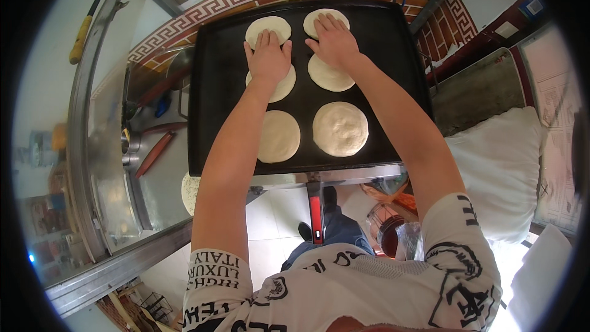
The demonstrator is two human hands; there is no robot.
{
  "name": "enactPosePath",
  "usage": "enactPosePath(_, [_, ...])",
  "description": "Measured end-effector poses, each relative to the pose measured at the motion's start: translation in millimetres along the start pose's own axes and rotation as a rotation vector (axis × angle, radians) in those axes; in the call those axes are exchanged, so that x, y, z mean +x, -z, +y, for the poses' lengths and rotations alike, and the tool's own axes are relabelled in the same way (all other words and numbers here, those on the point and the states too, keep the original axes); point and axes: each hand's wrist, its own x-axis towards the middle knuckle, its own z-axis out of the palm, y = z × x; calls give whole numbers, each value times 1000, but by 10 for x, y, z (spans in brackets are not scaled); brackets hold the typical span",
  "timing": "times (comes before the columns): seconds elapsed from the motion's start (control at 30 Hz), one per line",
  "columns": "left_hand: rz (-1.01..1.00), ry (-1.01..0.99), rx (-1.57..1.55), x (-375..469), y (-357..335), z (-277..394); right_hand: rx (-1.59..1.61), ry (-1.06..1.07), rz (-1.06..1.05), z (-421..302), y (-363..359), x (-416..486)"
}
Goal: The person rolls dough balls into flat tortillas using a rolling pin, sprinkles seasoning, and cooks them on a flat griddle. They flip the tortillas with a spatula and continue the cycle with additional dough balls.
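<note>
Several flat, round pieces of pale dough lie in two columns on a black square griddle point(221, 78). My left hand point(268, 57) rests its fingers on the far left dough round point(268, 22), palm down. Over on the far right dough round point(309, 23), my right hand point(335, 39) is also palm down, fingers slightly spread. Each hand partly hides a middle round, the left one point(283, 87) and the right one point(329, 76). Closer to me are the near left round point(280, 136), partly behind my forearm, and the near right round point(340, 129), its surface dimpled.
A red and black handle point(316, 216) juts from the griddle's front towards me. Left of the griddle, a speckled flatbread point(188, 193) and a red-handled utensil point(154, 154) lie on a metal counter. White cloth point(498, 170) covers something bulky at right. Tiled wall stands behind.
</note>
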Motion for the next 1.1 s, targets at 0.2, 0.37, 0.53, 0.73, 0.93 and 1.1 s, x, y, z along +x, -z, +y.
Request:
enactPosePath(0.2, [265, 57, -499, -992, 631, -71, 253, 339, 106, -735, -127, 55])
enactPosePath(0.37, [253, -304, -581, -3326, 1300, -299, 221, 168, -70, -998, -96, 137])
enactPosePath(0.53, [128, 9, -371, -5593, 1479, -1093, 238, 398, 68, -1286, -55, -348])
enactPosePath(0.73, [93, 325, -370, -6941, 937, -2536, 268, 183, 154, -1998, 623, -724])
enactPosePath(0.93, [11, -14, -347, -6173, 639, -3634, 533, -56, 509, -3123, 1509, -2362])
enactPosePath(1.1, [-67, -387, -201, -5483, 581, -3876, 616, 25, 231, -4529, 1134, -3759])
